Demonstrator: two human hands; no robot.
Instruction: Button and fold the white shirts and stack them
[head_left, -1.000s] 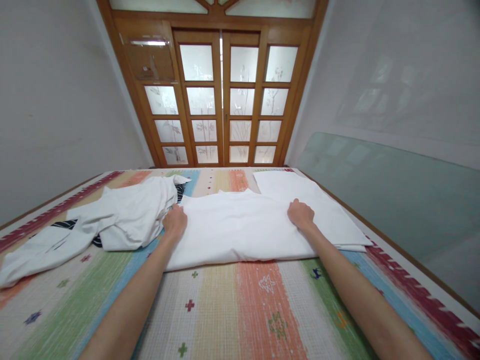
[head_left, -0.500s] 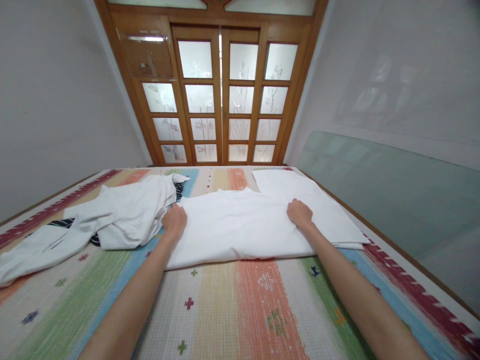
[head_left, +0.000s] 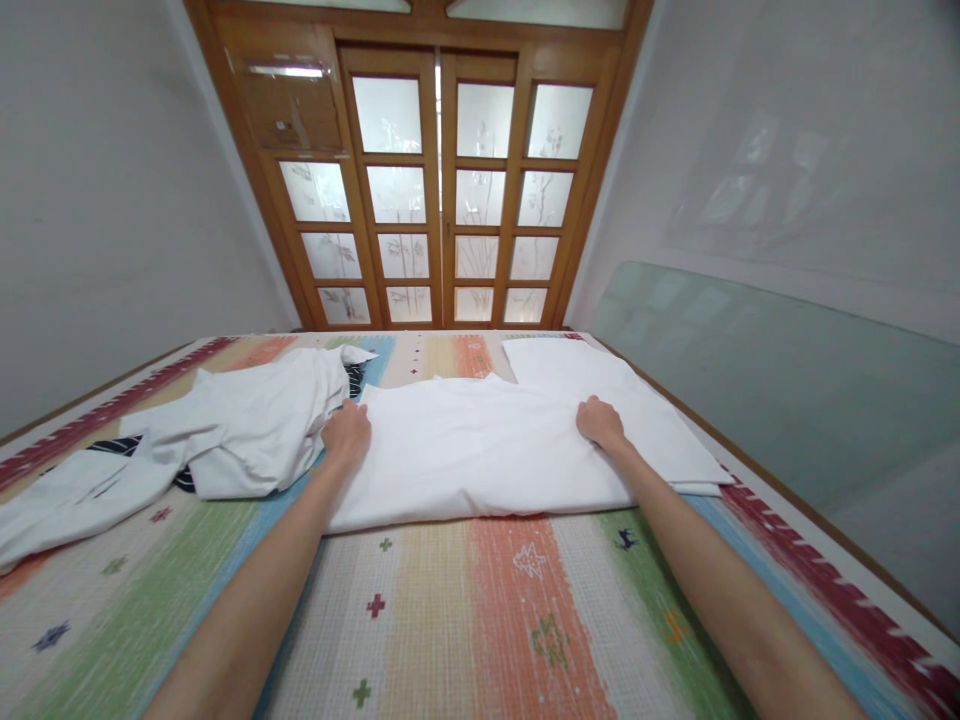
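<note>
A folded white cloth [head_left: 472, 450], perhaps a garment, lies flat across the middle of the patterned bed cover [head_left: 435, 620]. At its left end, my left hand [head_left: 347, 430] is closed on the edge, knuckles up. My right hand [head_left: 600, 420] is also closed, gripping the cloth toward its right end, where it overlaps a second folded white cloth [head_left: 645, 410]. My fingertips are mostly hidden under both hands. Just left of my left hand lies a crumpled white garment [head_left: 247, 430] with black striped parts showing.
The bed cover has coloured stripes and small motifs. A pale green headboard-like panel [head_left: 780, 390] stands along the right side against the wall. Beyond the far edge are wooden doors [head_left: 442, 230] with frosted panes. A grey wall [head_left: 112, 180] rises on the left.
</note>
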